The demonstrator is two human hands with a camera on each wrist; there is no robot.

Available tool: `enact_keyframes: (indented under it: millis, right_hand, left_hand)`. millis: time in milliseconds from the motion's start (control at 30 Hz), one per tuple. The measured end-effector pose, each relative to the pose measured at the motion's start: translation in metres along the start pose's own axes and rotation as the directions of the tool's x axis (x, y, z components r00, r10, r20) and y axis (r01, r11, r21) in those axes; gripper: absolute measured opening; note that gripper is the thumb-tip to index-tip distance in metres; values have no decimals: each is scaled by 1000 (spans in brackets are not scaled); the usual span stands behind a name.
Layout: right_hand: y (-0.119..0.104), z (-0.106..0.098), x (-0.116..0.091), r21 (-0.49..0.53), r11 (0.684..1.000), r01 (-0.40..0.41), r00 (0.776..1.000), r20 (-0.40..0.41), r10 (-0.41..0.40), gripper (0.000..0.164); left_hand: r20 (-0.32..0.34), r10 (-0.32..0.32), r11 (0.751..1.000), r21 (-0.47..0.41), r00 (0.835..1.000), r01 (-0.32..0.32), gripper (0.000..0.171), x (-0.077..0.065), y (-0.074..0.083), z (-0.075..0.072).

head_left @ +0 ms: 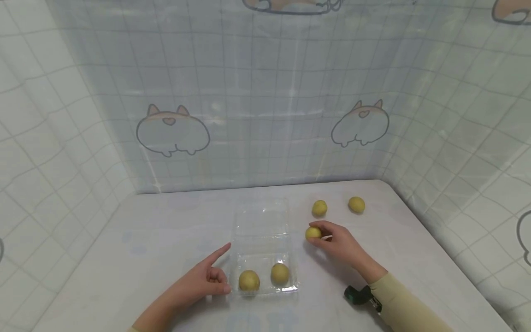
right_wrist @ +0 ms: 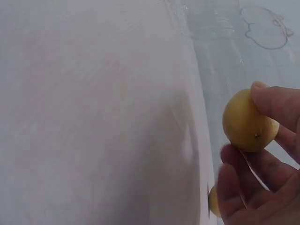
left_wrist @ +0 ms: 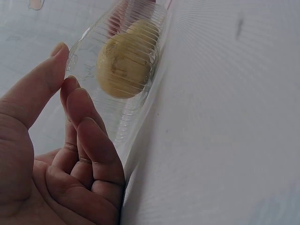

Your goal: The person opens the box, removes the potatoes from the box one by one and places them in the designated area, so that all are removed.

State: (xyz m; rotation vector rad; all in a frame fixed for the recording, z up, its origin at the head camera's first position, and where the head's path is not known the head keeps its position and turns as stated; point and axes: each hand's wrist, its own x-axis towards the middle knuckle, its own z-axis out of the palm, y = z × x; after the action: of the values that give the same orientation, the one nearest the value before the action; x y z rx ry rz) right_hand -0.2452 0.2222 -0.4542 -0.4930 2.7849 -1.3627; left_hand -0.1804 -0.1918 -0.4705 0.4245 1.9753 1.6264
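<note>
A clear plastic clamshell box (head_left: pixel 263 246) lies with its lid (head_left: pixel 262 221) folded back flat. Two round yellow fruits, one left (head_left: pixel 249 280) and one right (head_left: pixel 280 274), sit in its near half. Beside the box's left edge is my left hand (head_left: pixel 203 282), index finger extended and thumb at the near corner; in the left wrist view a digit touches the rim (left_wrist: pixel 71 62). My right hand (head_left: pixel 342 244) pinches another yellow fruit (right_wrist: pixel 248 121) between thumb and fingers, right of the lid. That fruit has a small dark spot. Whether it touches the table is unclear.
Two more yellow fruits, one nearer (head_left: pixel 319 208) and one farther right (head_left: pixel 356 204), lie toward the back right of the white table (head_left: pixel 166 230). A dark green object (head_left: pixel 357 295) is at the right wrist. Grid-patterned curtains (head_left: pixel 265 115) surround the table's back and sides.
</note>
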Motion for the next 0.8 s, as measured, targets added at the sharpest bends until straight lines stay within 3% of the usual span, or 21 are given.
enact_keyframes:
  millis: [433,800]
  right_hand:
    - [9,-3,-3,-24,995,-100,995,10,100,43]
    - [20,0,-2,-38,993,-111,994,13,111,40]
  left_hand:
    - [6,9,1000,-4,1000,-9,101,0,0,0]
    - [2,6,1000,-3,1000,-6,101,0,0,0]
